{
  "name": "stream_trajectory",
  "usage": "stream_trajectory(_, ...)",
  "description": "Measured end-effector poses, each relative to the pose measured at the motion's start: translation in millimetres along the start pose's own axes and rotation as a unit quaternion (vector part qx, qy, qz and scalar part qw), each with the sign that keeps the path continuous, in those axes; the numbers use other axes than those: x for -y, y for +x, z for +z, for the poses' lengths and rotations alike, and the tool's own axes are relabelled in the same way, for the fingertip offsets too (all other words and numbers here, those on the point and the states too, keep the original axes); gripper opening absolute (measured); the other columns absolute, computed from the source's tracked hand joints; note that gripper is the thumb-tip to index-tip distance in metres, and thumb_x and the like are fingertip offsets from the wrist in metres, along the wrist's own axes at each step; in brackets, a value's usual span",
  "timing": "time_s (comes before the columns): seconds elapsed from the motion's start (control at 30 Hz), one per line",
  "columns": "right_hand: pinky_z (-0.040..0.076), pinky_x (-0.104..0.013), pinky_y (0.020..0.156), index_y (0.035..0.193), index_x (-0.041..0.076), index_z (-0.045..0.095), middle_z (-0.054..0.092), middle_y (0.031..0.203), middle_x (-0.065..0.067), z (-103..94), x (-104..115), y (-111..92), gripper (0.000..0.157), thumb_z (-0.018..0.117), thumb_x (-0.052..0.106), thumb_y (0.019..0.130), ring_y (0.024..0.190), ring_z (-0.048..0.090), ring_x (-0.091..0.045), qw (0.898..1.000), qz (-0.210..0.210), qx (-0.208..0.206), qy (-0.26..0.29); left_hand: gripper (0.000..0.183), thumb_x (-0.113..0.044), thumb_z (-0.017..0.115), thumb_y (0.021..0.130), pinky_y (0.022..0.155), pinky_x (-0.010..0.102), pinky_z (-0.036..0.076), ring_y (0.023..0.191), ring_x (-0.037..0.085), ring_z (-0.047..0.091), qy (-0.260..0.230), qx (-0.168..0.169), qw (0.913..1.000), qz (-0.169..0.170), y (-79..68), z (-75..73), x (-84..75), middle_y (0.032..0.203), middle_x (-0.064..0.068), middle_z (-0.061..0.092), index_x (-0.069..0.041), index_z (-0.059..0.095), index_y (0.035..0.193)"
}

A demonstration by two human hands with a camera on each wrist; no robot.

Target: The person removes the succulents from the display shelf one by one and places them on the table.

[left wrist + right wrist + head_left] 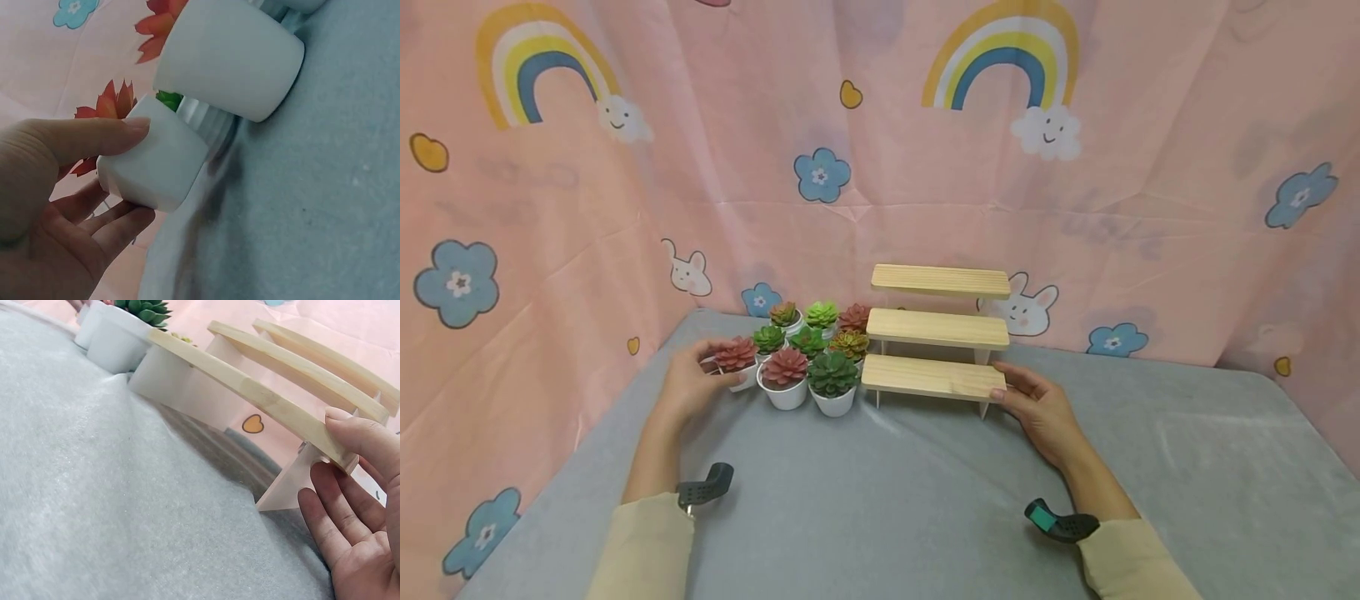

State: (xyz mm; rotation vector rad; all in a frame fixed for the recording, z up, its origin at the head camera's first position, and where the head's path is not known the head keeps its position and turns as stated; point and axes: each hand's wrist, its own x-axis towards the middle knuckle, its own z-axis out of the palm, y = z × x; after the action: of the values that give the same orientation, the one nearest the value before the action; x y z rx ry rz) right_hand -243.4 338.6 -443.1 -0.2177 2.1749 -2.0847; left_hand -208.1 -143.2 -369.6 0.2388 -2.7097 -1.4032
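Observation:
My left hand (687,382) holds a small potted red succulent (736,355) at the left edge of a cluster of potted plants. In the left wrist view its white pot (159,156) tilts between thumb and fingers, close beside a larger white pot (231,59). At the right end of a three-tier wooden display stand (932,377), my right hand (1039,410) grips the lowest shelf. The right wrist view shows the thumb on top of that board (250,387) and the fingers under it, near a pale upright support (290,481).
Several more succulents in white pots stand left of the display stand, among them a front red one (785,371) and a dark green one (832,375). A grey cloth (880,500) covers the table. Behind hangs a pink patterned curtain (760,108).

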Motion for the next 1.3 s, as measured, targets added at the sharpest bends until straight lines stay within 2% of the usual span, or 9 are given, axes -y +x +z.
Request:
stream_trajectory(0.1,0.051,-0.010,0.094,0.150,-0.006,0.040,0.038,0.154,-0.023,0.2,0,0,0.065,0.070,0.015,0.096,0.114,0.056,0.001,1.000,0.001,0.001,-0.003,0.058,-0.015,0.078,0.088,0.115,0.054,0.042,0.140,0.042,0.049,-0.001,0.013,0.9999,0.001,0.1,1.1,3.9,0.149,0.020,0.051,-0.006,0.054,0.140)
stream_trajectory(0.3,0.051,-0.010,0.094,0.151,-0.006,0.039,0.038,0.154,-0.024,-0.1,0,0,0.065,0.069,0.015,0.096,0.114,0.056,0.002,1.000,-0.003,0.003,-0.004,0.058,-0.012,0.078,0.087,0.112,0.050,0.044,0.137,0.041,0.052,-0.010,0.033,0.9992,0.019,1.6,4.5,10.3,0.145,0.022,0.055,-0.003,0.054,0.139)
stream_trajectory(0.47,0.051,-0.011,0.094,0.150,-0.006,0.040,0.039,0.152,-0.026,-0.5,-2,1,0.065,0.069,0.014,0.096,0.113,0.057,0.003,1.000,-0.014,0.007,-0.007,0.058,-0.011,0.077,0.088,0.117,0.053,0.040,0.142,0.043,0.046,-0.027,0.048,0.9983,0.018,0.7,4.6,14.1,0.151,0.022,0.048,-0.003,0.053,0.140)
stream_trajectory(0.87,0.051,-0.010,0.093,0.151,-0.005,0.040,0.040,0.152,-0.025,-0.6,-2,0,0.065,0.069,0.015,0.096,0.112,0.057,0.003,1.000,-0.010,-0.002,-0.013,0.057,-0.008,0.076,0.087,0.116,0.055,0.040,0.139,0.046,0.048,-0.029,0.054,0.9972,0.042,2.7,3.5,22.9,0.148,0.025,0.049,0.000,0.051,0.138)
stream_trajectory(1.1,0.051,-0.010,0.093,0.150,-0.006,0.040,0.040,0.153,-0.026,0.2,-1,-1,0.065,0.069,0.016,0.097,0.112,0.057,0.003,1.000,-0.009,0.001,-0.015,0.056,-0.008,0.074,0.089,0.120,0.057,0.035,0.142,0.046,0.044,-0.032,0.061,0.9965,0.048,0.4,3.6,26.8,0.149,0.024,0.048,-0.001,0.049,0.139)
stream_trajectory(1.3,0.051,-0.010,0.093,0.150,-0.006,0.040,0.040,0.152,-0.026,0.1,-1,-2,0.064,0.068,0.015,0.097,0.112,0.057,0.003,1.000,-0.013,0.001,-0.017,0.052,0.000,0.069,0.088,0.118,0.056,0.037,0.139,0.045,0.047,-0.025,0.065,0.9953,0.068,1.8,6.0,27.5,0.147,0.025,0.049,0.000,0.049,0.136)
